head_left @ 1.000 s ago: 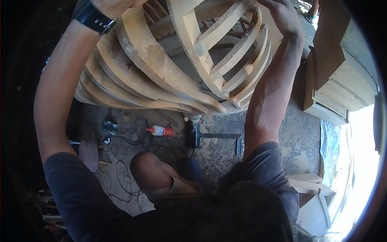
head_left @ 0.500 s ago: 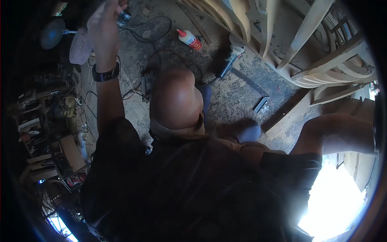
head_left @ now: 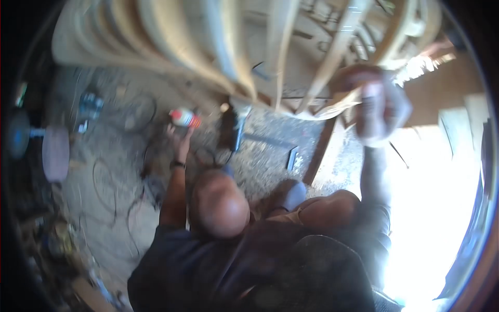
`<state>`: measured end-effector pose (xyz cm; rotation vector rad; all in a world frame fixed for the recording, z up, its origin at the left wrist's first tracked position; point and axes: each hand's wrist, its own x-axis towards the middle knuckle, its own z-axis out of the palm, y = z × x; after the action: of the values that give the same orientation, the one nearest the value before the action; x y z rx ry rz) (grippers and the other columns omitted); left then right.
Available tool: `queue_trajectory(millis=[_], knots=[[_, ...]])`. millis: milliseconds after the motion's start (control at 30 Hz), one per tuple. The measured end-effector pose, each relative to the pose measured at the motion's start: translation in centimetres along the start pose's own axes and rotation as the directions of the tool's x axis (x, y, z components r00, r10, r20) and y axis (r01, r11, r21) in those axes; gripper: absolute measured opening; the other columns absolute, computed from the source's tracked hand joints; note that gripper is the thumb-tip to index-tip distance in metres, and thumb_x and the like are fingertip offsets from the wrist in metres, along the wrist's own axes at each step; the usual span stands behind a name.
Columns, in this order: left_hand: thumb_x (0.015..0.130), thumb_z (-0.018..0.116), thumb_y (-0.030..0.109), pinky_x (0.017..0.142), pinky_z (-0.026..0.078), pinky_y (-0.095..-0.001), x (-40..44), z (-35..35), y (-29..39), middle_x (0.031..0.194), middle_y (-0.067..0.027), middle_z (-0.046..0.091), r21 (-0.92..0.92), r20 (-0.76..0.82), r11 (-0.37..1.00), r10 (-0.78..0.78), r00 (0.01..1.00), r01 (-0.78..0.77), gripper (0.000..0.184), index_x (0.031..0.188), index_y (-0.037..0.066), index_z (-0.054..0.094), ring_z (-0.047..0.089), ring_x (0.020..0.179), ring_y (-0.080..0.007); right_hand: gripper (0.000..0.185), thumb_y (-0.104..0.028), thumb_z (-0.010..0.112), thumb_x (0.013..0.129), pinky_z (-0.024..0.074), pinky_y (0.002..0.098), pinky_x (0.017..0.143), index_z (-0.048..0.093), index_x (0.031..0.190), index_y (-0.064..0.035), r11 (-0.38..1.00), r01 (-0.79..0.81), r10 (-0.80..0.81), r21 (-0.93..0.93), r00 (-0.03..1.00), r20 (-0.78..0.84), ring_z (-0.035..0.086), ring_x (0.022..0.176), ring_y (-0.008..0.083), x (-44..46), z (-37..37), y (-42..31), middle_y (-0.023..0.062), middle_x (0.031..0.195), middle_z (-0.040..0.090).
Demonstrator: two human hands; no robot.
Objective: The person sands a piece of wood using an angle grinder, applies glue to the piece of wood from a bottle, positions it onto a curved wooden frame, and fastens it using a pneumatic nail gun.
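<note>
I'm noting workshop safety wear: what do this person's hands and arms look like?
The left hand and right hand are bare, without gloves. A dark band circles the left wrist; none shows on the right, though blur hides detail. The sleeves are dark and short.

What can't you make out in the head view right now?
Left hand: head view; blur hides whether it touches the red-tipped bottle.
Bottle's lettering: head view; too blurred to read.
Right hand: head view; blur hides whether it grips anything.
Ribbed wooden frame: head view; the picture's top edge cuts it off.
</note>
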<state>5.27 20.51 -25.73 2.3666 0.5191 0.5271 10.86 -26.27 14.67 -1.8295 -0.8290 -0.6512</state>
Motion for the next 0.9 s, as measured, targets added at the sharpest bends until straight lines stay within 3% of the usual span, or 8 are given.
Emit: queue_trajectory(millis=[33, 67, 133, 333, 600, 800, 867, 900], knots=[[0.074, 0.091, 0.048, 0.109, 0.044, -0.0434, 1.7, 3.1, -4.1, 0.146, -0.0226, 0.048, 0.125, -0.103, 0.981, 0.164, 0.981, -0.151, 0.104, 0.145, -0.008, 0.041, 0.054, 0.127, -0.0363, 0.023, -0.017, 0.062, 0.103, 0.0543, 0.0323, 0.062, 0.071, 0.091, 0.0006, 0.995, -0.098, 0.097, 0.007, 0.992, 0.085, 0.069, 0.069, 0.0177, -0.7, 0.0, -0.4, 0.0114, 0.082, 0.072], [0.073, 0.091, 0.046, 0.109, 0.044, -0.0431, 3.0, 3.9, -3.0, 0.146, -0.0215, 0.049, -0.317, -0.010, 0.948, -0.012, 1.000, 0.008, 0.100, 0.145, -0.006, 0.044, 0.053, 0.130, -0.0333, 0.022, -0.018, 0.065, 0.101, 0.0531, 0.0327, 0.061, 0.071, 0.092, 0.0009, 1.000, -0.003, 0.002, 0.007, 0.989, 0.149, 0.069, 0.069, 0.0190, -1.3, -0.5, 0.4, 0.0116, 0.080, 0.071], [0.072, 0.093, 0.040, 0.100, 0.051, -0.0431, 4.3, 3.0, 0.6, 0.132, -0.0169, 0.063, -0.372, 0.195, 0.884, -0.225, 0.955, 0.284, 0.099, 0.147, -0.003, 0.044, 0.064, 0.119, -0.0284, 0.023, -0.019, 0.066, 0.101, 0.0527, 0.0331, 0.061, 0.072, 0.093, 0.0010, 0.990, -0.126, 0.118, 0.055, 0.983, 0.139, 0.069, 0.070, 0.0200, -2.3, -1.9, -0.2, 0.0112, 0.078, 0.070], [0.074, 0.093, 0.020, 0.093, 0.057, -0.0385, 4.5, 1.8, 3.8, 0.118, -0.0106, 0.070, -0.031, -0.027, 0.998, -0.059, 0.998, 0.058, 0.068, 0.129, 0.000, 0.059, 0.069, 0.105, -0.0239, 0.035, -0.027, 0.061, 0.105, 0.0532, 0.0286, 0.067, 0.068, 0.097, 0.0067, 0.993, -0.115, 0.117, 0.025, 0.961, -0.251, 0.068, 0.072, 0.0142, -3.4, -6.2, -1.6, 0.0117, 0.081, 0.072], [0.075, 0.091, 0.016, 0.092, 0.058, -0.0373, 1.9, -1.2, 11.6, 0.117, -0.0101, 0.070, -0.087, 0.271, 0.990, -0.081, 0.959, 0.109, 0.063, 0.127, 0.000, 0.060, 0.069, 0.105, -0.0230, 0.024, -0.019, 0.057, 0.107, 0.0492, 0.0244, 0.070, 0.060, 0.116, 0.0031, 0.906, -0.001, 0.234, 0.424, 0.834, -0.499, 0.057, 0.075, 0.0079, -3.0, -6.5, 2.7, 0.0050, 0.088, 0.063], [0.076, 0.090, 0.012, 0.091, 0.058, -0.0364, 1.9, -6.9, 21.1, 0.117, -0.0097, 0.070, -0.093, 0.582, 0.963, -0.155, 0.798, 0.254, 0.059, 0.126, 0.000, 0.061, 0.069, 0.104, -0.0223, 0.025, -0.023, 0.055, 0.107, 0.0474, 0.0259, 0.069, 0.063, 0.105, 0.0004, 0.761, -0.291, 0.596, 0.579, 0.667, -0.448, 0.057, 0.072, 0.0084, -2.3, -3.6, 3.0, 0.0011, 0.082, 0.062], [0.076, 0.089, 0.011, 0.091, 0.058, -0.0361, 2.5, -10.2, 23.4, 0.116, -0.0096, 0.070, -0.091, 0.650, 0.951, -0.169, 0.741, 0.296, 0.058, 0.125, 0.000, 0.061, 0.069, 0.104, -0.0221, 0.029, -0.027, 0.058, 0.106, 0.0485, 0.0291, 0.069, 0.065, 0.101, 0.0001, 0.605, -0.617, 0.793, 0.504, 0.527, -0.307, 0.058, 0.072, 0.0094, -2.4, -2.7, 1.3, 0.0007, 0.080, 0.060], [0.077, 0.089, 0.010, 0.090, 0.058, -0.0360, 2.8, -12.5, 24.1, 0.116, -0.0095, 0.070, -0.094, 0.673, 0.944, -0.175, 0.719, 0.317, 0.057, 0.125, 0.000, 0.061, 0.069, 0.104, -0.0219, 0.029, -0.027, 0.058, 0.106, 0.0485, 0.0291, 0.069, 0.065, 0.101, 0.0001, 0.567, -0.628, 0.819, 0.533, 0.500, -0.281, 0.058, 0.072, 0.0094, -1.7, -3.2, 0.0, 0.0007, 0.080, 0.060]])
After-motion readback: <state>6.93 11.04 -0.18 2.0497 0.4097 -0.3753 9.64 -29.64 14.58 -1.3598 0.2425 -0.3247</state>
